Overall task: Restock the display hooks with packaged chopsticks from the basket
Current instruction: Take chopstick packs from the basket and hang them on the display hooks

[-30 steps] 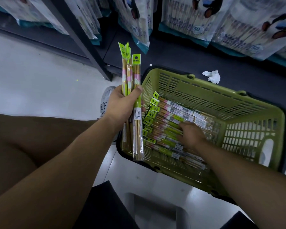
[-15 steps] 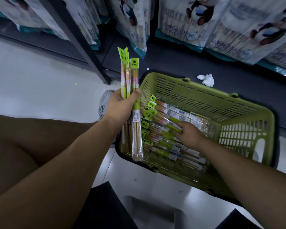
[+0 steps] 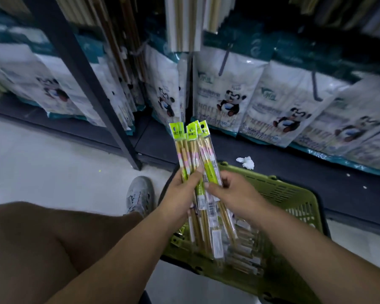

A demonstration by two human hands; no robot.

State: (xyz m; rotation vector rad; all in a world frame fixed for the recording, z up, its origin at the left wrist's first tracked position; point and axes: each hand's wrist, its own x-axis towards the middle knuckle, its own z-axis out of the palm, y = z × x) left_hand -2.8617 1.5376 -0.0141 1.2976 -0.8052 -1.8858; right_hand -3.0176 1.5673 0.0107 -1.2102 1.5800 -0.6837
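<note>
From the head camera, both hands meet over the near-left corner of the green basket (image 3: 294,195) on the pale floor. The left hand (image 3: 180,194) grips a bundle of packaged chopsticks (image 3: 193,150) upright, green header cards fanned at the top, thumb across the front. The right hand (image 3: 235,194) holds the same bundle from the right, thumb on the front of the rightmost pack and fingers curled behind it, it seems, though blur softens the edges. More loose packs (image 3: 246,251) lie in the basket below the hands. Beyond the basket, a crumpled white tissue (image 3: 246,162) sits on the dark shelf base (image 3: 294,170), under panda-printed bags (image 3: 228,102). A grey sneaker (image 3: 138,194) stands left of the basket.
</note>
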